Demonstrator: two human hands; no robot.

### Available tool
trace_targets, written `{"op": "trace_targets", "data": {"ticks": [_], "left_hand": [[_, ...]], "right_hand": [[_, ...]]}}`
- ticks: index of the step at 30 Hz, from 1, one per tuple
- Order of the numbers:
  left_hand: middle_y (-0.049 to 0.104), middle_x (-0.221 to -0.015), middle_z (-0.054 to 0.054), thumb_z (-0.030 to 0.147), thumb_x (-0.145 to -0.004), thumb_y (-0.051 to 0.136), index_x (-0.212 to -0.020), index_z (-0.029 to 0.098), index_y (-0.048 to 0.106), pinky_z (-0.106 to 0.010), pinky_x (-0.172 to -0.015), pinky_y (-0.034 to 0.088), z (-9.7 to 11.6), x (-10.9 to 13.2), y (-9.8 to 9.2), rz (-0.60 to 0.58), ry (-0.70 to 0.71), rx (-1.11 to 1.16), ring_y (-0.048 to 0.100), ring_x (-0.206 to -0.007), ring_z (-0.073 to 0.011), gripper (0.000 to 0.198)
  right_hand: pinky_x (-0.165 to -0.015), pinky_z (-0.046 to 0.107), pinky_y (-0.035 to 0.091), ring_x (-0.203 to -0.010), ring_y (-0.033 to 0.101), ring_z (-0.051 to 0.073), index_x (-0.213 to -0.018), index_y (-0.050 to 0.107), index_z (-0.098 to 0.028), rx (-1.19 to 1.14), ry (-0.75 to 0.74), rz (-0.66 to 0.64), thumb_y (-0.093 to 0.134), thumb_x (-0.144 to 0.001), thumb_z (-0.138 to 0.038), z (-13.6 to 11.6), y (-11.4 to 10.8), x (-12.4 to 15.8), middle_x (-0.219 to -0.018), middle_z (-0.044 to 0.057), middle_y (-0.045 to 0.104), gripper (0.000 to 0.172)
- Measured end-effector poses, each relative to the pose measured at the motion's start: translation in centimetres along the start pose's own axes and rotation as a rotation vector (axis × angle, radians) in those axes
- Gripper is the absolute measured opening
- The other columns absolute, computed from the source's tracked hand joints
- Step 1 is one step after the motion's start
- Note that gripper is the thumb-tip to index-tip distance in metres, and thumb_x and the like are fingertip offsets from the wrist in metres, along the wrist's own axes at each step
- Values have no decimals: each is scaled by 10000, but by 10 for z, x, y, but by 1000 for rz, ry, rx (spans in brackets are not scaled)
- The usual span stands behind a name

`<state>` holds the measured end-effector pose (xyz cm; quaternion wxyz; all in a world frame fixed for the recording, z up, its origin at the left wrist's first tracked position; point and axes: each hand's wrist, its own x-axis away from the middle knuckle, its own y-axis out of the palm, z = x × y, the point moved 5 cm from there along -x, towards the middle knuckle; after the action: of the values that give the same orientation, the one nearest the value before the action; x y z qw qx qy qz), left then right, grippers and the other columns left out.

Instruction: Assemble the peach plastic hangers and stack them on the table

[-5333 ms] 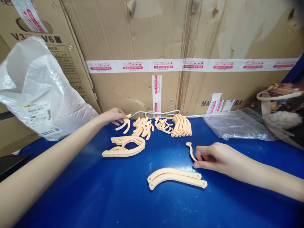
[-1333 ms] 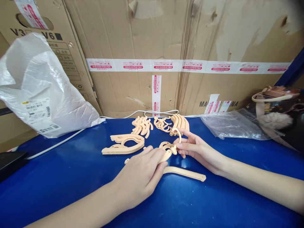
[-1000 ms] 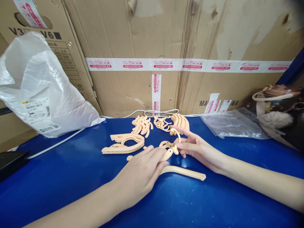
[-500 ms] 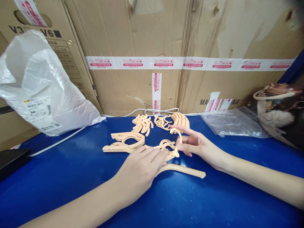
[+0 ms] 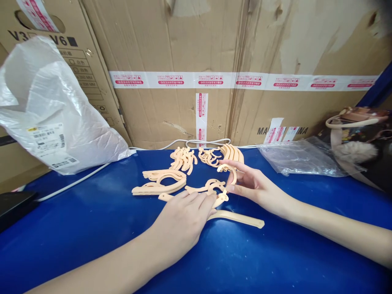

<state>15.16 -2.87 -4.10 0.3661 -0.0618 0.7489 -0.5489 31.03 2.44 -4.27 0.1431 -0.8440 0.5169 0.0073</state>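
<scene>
Peach plastic hanger parts lie on a blue table (image 5: pixel 92 228). My left hand (image 5: pixel 180 222) lies flat, fingers pressing down a curved hanger arm (image 5: pixel 202 190) in the middle. My right hand (image 5: pixel 254 185) pinches a small hook piece (image 5: pixel 228 171) between thumb and fingers, its lower end meeting the arm's joint. A second long arm (image 5: pixel 239 218) lies just below both hands. An assembled hanger stack (image 5: pixel 161 183) sits to the left. Piles of small parts (image 5: pixel 183 157) and curved arms (image 5: pixel 234 153) rest at the back.
Taped cardboard boxes (image 5: pixel 214 61) wall off the back. A white plastic bag (image 5: pixel 45 110) leans at the left, with a white cable (image 5: pixel 76 183) running under it. A clear plastic bag (image 5: pixel 303 161) and a brown handbag (image 5: pixel 361 139) sit at the right. A black object (image 5: pixel 12 204) is at the left edge.
Over the last second my left hand slid slightly back, uncovering more of the curved arm. My right hand kept the hook piece at the joint and tilted it a little.
</scene>
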Motion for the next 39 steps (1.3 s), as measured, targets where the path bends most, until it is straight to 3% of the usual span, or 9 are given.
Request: {"op": "trace_targets", "data": {"ticks": [11, 20, 25, 29, 31, 34, 36, 39], "left_hand": [[704, -1113, -124, 117, -972, 322, -1170, 91, 555, -378, -777, 564, 0, 0, 3, -12, -11, 32, 692, -954, -240, 307], [693, -1087, -112, 223, -991, 307, -1161, 147, 550, -373, -736, 535, -4, 0, 0, -210, -177, 193, 674, -924, -255, 306], [677, -878, -33, 336, -983, 374, -956, 192, 570, -311, -637, 447, -10, -2, -8, -239, -333, 332, 642, -770, -223, 245], [640, -803, 9, 377, -976, 402, -848, 205, 579, -258, -613, 420, -17, -3, -7, -241, -464, 593, 603, -722, -170, 278], [621, -794, 11, 411, -944, 452, -848, 206, 595, -221, -553, 441, -21, -2, -3, -256, -554, 832, 597, -695, -153, 268], [607, -821, -8, 450, -882, 524, -873, 186, 581, -190, -460, 476, -28, -1, 2, -272, -708, 1149, 604, -674, -151, 270], [610, -870, -22, 440, -847, 566, -883, 178, 561, -200, -443, 511, -33, -1, 2, -259, -790, 1267, 620, -691, -160, 265], [604, -930, -41, 416, -828, 587, -895, 173, 563, -215, -419, 540, -37, -2, 2, -236, -868, 1343, 630, -686, -160, 253]], "right_hand": [[-836, 378, 449, -819, 552, 170, -1364, 396, -262, 26, -73, -2, 541, -878, -224, -1, 2, 2, -858, -3, 581, 508], [-806, 414, 493, -809, 557, 183, -1370, 389, -285, 166, -106, 33, 547, -894, -274, -4, 3, 5, -882, 10, 569, 501], [-738, 354, 511, -780, 586, 167, -1363, 380, -287, 230, -157, 24, 549, -909, -274, -16, 10, 11, -887, 5, 605, 484], [-690, 300, 496, -740, 583, 146, -1428, 240, -282, 258, -180, -2, 566, -912, -279, -23, 15, 15, -883, -10, 645, 610], [-659, 279, 480, -732, 578, 144, -1348, 362, -258, 358, -155, -19, 609, -890, -316, -22, 16, 16, -867, -10, 646, 523], [-692, 299, 467, -812, 573, 172, -1076, 592, -221, 700, -204, -101, 626, -873, -375, -21, 23, 20, -909, 26, 612, 257], [-749, 331, 460, -883, 556, 196, -1025, 634, -220, 900, -290, -181, 572, -909, -359, -21, 31, 24, -983, 53, 585, 192], [-784, 349, 442, -888, 536, 197, -996, 630, -209, 992, -357, -245, 421, -983, -280, -22, 38, 26, -965, 59, 578, 222]]}}
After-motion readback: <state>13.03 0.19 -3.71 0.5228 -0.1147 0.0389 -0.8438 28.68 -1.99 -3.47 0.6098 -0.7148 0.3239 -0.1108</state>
